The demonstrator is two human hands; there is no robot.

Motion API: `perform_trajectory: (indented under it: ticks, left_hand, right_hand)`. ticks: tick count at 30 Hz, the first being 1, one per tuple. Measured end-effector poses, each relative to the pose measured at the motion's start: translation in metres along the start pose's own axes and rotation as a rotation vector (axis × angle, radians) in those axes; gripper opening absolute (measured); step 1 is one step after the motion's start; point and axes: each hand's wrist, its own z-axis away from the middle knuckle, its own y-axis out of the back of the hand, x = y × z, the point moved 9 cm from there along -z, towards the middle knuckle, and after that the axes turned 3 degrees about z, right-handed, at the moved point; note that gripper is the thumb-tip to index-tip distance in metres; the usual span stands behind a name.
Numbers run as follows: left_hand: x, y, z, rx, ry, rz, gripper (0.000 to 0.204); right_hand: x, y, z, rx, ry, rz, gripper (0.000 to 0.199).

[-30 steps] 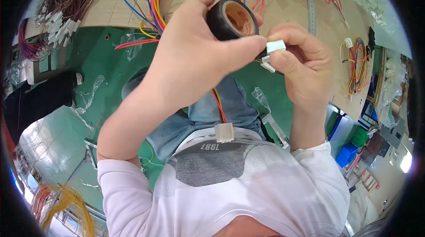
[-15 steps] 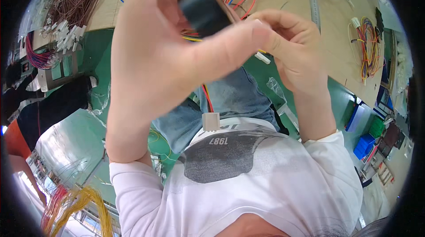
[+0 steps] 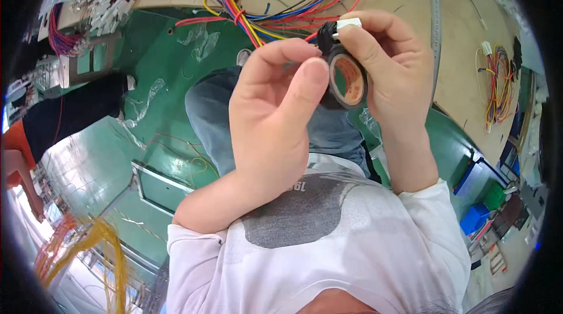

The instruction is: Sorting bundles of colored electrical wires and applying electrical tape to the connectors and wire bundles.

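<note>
A white plug connector [image 3: 350, 23] is pinched between the thumb and fingers of my right hand [image 3: 394, 58]. Black tape [image 3: 326, 38] is wound round the wires beside it. Below that winding hangs a roll of black tape [image 3: 350, 82], its tan core facing me, close to my right thumb. My left hand [image 3: 272, 105] is just left of the roll, fingers curled, with a gap between thumb and forefinger. Its thumb tip is at the roll's edge; whether they touch is unclear. Red, yellow and blue wires [image 3: 249, 23] run from the winding toward the table.
A wooden table [image 3: 404, 17] carries looped wires, a steel ruler [image 3: 435, 26] and a tied wire bundle [image 3: 498, 85] at right. Brown wires with white connectors [image 3: 111, 14] hang over the far left edge. Yellow wires [image 3: 105, 243] hang at lower left, below another person's arm [image 3: 26, 182].
My left hand has moved right and down, away from in front of the tape roll. The roll now hangs lower, its core turned toward me. My right hand still pinches the connector end.
</note>
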Motion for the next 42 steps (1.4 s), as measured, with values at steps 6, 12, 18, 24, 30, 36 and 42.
perform_trajectory:
  ticks: [6, 12, 18, 24, 30, 36, 42]
  left_hand:
    - [-0.013, 0.002, 0.005, 0.159, 0.190, 0.157, 0.019]
    - [-0.046, 0.012, 0.015, 0.297, 0.581, 0.523, 0.020]
    - [-0.050, 0.006, 0.009, 0.131, 0.628, 0.446, 0.015]
    - [-0.035, 0.018, -0.004, 0.121, 0.313, 0.156, 0.011]
    - [-0.038, 0.017, -0.002, 0.129, 0.237, 0.024, 0.013]
    - [-0.042, 0.019, -0.004, 0.180, 0.201, 0.015, 0.014]
    - [-0.046, 0.015, -0.002, 0.156, 0.195, 0.045, 0.016]
  right_hand:
    - [0.002, -0.001, 0.007, 0.007, 0.074, 0.055, 0.011]
    - [-0.002, -0.006, 0.011, -0.058, 0.223, 0.080, 0.014]
    - [-0.006, -0.001, 0.004, -0.084, 0.158, 0.075, 0.013]
    - [0.014, -0.001, 0.001, -0.085, -0.089, -0.154, 0.014]
    - [0.018, -0.002, 0.003, -0.016, -0.124, -0.146, 0.014]
    - [0.022, -0.001, 0.003, 0.011, -0.091, -0.152, 0.014]
    - [0.018, -0.004, 0.007, 0.013, -0.058, -0.184, 0.014]
